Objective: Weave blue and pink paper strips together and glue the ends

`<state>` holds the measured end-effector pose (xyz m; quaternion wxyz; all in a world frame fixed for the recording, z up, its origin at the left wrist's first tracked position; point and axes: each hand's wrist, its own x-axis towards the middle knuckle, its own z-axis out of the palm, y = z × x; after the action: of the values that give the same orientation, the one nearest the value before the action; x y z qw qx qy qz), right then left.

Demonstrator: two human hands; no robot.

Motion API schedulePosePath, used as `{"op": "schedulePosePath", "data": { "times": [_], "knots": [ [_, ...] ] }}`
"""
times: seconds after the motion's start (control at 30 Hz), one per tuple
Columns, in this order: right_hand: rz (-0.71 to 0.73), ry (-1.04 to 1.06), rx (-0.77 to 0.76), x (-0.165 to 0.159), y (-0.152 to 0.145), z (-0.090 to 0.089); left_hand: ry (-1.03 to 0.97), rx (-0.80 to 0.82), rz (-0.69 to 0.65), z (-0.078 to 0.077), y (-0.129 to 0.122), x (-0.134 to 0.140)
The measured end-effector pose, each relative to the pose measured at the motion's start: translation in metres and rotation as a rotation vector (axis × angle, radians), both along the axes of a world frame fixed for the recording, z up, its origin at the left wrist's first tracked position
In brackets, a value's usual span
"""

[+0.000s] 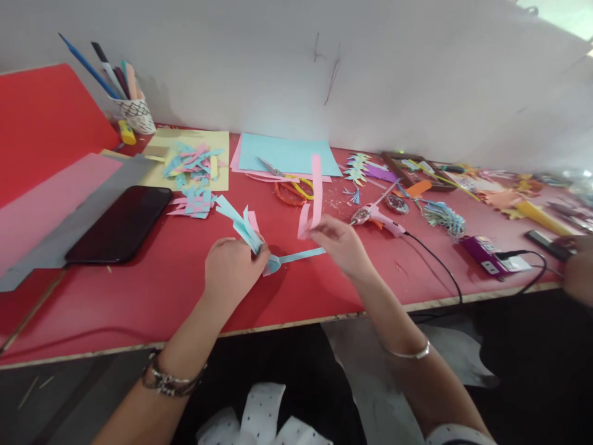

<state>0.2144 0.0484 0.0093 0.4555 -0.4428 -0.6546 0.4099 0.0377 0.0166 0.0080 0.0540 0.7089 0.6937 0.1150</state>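
My left hand (234,266) is closed around a bundle of blue paper strips (243,225) whose ends fan out above the fingers, with a bit of pink among them. From the bottom of that bundle a long blue strip (301,254) runs right across the red table. Pinched in my right hand (338,244) is a pink paper strip (317,185), folded over, its long end standing upright and a short end to the left. The right hand is apart from the bundle, just above the end of the blue strip.
Scissors (296,184) lie behind my hands beside blue paper sheets (290,151). Cut paper pieces (194,164) are heaped on yellow paper. A phone (121,224) lies left. A corded pink glue gun (382,219) and a purple power strip (488,254) lie right, near another person's hand (581,269).
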Motion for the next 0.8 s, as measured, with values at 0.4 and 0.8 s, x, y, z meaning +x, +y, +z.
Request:
{"op": "schedulePosePath", "data": {
  "times": [0.4, 0.8],
  "knots": [
    [0.279, -0.207, 0.143, -0.003, -0.034, -0.022, 0.043, 0.057, -0.001, -0.005, 0.001, -0.001],
    [0.094, -0.352, 0.167, -0.015, -0.047, -0.018, 0.005, 0.100, -0.030, -0.007, 0.001, -0.001]
  ]
}}
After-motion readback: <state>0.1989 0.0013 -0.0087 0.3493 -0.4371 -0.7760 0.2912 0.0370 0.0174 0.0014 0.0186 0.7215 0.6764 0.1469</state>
